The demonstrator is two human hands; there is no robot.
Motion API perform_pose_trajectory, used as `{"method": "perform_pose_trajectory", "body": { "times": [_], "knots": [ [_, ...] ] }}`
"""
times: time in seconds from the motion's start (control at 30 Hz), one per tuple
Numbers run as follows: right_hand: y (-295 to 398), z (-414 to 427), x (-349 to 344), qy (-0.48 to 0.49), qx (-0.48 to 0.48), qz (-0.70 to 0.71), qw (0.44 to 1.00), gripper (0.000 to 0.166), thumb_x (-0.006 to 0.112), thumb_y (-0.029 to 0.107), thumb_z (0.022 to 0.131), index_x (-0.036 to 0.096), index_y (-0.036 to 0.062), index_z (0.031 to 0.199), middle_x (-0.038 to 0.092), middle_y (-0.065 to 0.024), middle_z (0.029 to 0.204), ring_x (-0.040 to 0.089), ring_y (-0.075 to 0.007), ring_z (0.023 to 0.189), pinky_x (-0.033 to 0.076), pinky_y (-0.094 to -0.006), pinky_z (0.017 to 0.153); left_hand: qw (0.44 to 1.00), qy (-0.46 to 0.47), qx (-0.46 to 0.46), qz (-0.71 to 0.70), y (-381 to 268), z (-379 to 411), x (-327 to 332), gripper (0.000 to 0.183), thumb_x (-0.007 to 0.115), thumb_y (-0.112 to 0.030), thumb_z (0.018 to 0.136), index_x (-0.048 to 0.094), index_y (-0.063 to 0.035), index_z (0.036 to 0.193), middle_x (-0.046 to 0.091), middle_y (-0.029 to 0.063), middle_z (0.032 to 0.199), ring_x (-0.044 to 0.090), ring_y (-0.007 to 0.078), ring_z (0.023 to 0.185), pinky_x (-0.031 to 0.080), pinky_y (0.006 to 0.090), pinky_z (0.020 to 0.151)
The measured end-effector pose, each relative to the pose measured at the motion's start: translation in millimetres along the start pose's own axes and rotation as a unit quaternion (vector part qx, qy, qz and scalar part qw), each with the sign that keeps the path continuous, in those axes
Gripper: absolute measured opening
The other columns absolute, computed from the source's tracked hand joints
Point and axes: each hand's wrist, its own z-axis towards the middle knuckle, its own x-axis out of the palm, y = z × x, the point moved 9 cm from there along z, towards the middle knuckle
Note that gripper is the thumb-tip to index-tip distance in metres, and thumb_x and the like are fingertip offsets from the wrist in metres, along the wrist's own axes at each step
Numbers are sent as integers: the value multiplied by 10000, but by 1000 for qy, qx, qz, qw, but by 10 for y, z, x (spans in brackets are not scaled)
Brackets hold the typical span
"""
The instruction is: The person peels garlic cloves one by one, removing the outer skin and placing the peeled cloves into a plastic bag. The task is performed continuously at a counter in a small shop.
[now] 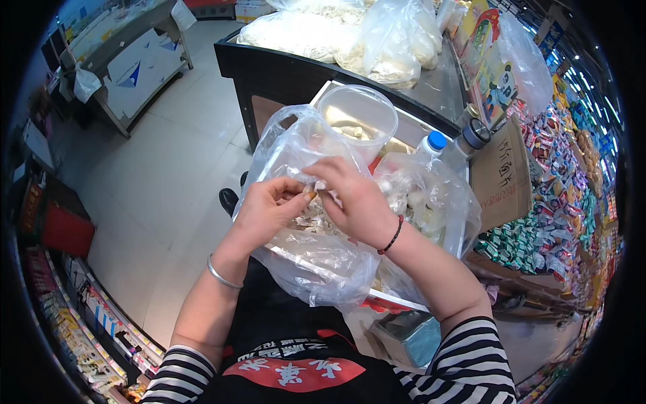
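My left hand (267, 209) and my right hand (358, 199) meet fingertip to fingertip over an open clear plastic bag (328, 267). Between them they pinch a small pale piece (320, 186), apparently a garlic clove, mostly hidden by the fingers. Dry papery garlic skins (315, 219) fill the bag beneath. Just beyond my hands stands a clear round plastic tub (387, 118) with peeled white cloves (352, 132) at its bottom. Right of my right wrist, a second plastic bag (456, 202) holds what look like whitish garlic bulbs (398, 194).
A blue-capped white bottle (431, 144) and a dark-lidded clear jar (469, 141) stand behind the second bag. Bagged noodle-like strands (323, 35) lie on the black-edged counter (282, 63). At right, a cardboard box (504, 177) borders heaped wrapped sweets (545, 202). Tiled floor (176, 151) lies left.
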Motion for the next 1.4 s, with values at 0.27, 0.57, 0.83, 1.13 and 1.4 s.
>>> {"method": "perform_pose_trajectory", "body": {
  "times": [0.27, 0.57, 0.83, 1.13, 1.4],
  "knots": [
    [-12, -36, 103, 61, -48, -40, 996, 254, 699, 42, 857, 664, 21, 1108, 653, -140, 1031, 667, -321, 914, 548, -381, 789, 998, 37, -23, -54, 57, 17, -5, 228, 680, -153, 976, 711, 38, 1097, 715, 37, 933, 649, 69, 838, 529, 217, 731],
    [-179, -5, 41, 13, 38, 92, 995, 146, 680, 71, 906, 664, -1, 1032, 652, -148, 941, 668, -305, 835, 534, -363, 724, 991, 65, 27, -117, -20, -2, -14, 267, 615, -181, 1020, 707, 17, 1173, 720, 47, 1011, 649, 85, 877, 532, 230, 774],
    [-128, 5, 47, 32, -3, 61, 998, 148, 669, 73, 908, 654, -8, 1030, 645, -160, 924, 659, -335, 833, 529, -388, 735, 994, 51, 47, -80, -25, -12, -22, 251, 614, -150, 1016, 704, 33, 1162, 727, 58, 1014, 656, 89, 874, 529, 234, 785],
    [-69, 16, 31, 50, -36, 26, 998, 148, 659, 72, 909, 652, -4, 1036, 637, -148, 919, 655, -335, 854, 530, -400, 749, 996, 46, 52, -64, -40, -31, -23, 248, 611, -133, 1016, 703, 46, 1162, 724, 74, 1041, 653, 98, 890, 529, 239, 798],
    [-43, -9, 75, 55, -68, -9, 996, 174, 694, 36, 877, 655, 12, 1045, 636, -133, 898, 657, -307, 778, 526, -376, 685, 996, 32, 40, -67, -11, -28, -23, 198, 649, -135, 994, 734, 35, 1048, 713, 11, 913, 632, 59, 842, 520, 223, 773]
  ]
}}
